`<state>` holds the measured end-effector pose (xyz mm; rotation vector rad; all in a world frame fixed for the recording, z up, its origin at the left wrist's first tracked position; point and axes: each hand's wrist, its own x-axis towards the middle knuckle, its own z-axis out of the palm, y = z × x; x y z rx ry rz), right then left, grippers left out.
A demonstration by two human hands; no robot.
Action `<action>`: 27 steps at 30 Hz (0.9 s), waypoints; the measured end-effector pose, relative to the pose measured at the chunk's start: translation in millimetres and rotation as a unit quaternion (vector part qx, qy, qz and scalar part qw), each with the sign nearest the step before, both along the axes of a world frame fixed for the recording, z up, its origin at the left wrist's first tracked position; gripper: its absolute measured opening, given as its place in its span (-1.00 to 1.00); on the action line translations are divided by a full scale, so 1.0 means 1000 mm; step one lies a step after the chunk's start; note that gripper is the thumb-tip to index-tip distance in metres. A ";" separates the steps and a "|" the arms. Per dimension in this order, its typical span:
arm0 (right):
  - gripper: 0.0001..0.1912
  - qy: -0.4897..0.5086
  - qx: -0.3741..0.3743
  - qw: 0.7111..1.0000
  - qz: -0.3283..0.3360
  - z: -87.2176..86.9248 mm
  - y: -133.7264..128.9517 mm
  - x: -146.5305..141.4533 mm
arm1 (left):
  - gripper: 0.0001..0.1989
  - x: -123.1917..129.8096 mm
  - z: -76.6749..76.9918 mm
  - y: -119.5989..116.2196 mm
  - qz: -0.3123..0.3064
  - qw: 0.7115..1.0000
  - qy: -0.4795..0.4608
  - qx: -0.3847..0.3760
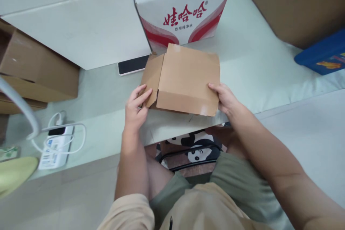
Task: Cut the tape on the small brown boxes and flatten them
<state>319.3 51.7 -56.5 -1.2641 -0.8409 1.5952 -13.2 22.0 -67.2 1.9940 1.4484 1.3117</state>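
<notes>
A small brown cardboard box (190,75), partly folded, is held over the front edge of the pale green table in the head view. On its left side a flap (153,73) sticks out, and my left hand (137,109) grips that flap with the fingers on top. My right hand (225,97) pinches the box's right edge, thumb on the upper face and the other fingers mostly hidden behind it. What lies inside or under the box cannot be seen.
Behind stands a white and red carton (185,18), beside a white box (81,32) and a black-topped bar (133,65). Brown cartons (45,64) and a power strip (55,149) with white cables are left. A blue item (323,52) and large carton (299,3) stand right.
</notes>
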 end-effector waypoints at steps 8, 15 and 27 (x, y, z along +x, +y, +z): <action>-0.55 -0.030 0.033 0.999 -0.009 0.010 0.005 0.019 | -0.61 -0.007 0.009 -0.006 -0.036 0.976 -0.183 -0.108; -0.50 -0.061 0.005 0.994 0.094 0.015 0.004 0.039 | -0.49 -0.014 0.009 0.001 0.071 0.990 -0.089 -0.085; -0.52 -0.031 -0.008 0.979 0.203 0.017 -0.003 0.038 | -0.33 0.000 0.021 -0.005 -0.019 0.981 -0.038 -0.188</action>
